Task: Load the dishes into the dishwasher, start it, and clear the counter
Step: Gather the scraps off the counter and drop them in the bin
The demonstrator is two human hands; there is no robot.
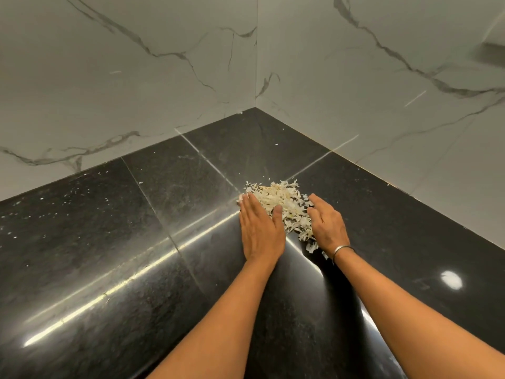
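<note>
Cupping peel scraps w/ both hands on counter.

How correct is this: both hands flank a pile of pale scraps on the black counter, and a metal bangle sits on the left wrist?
One detail is wrong: the bangle sits on the right wrist, not the left, as the head view shows. The rest holds: the left hand and the right hand flank the pile of pale scraps on the black counter.
</note>
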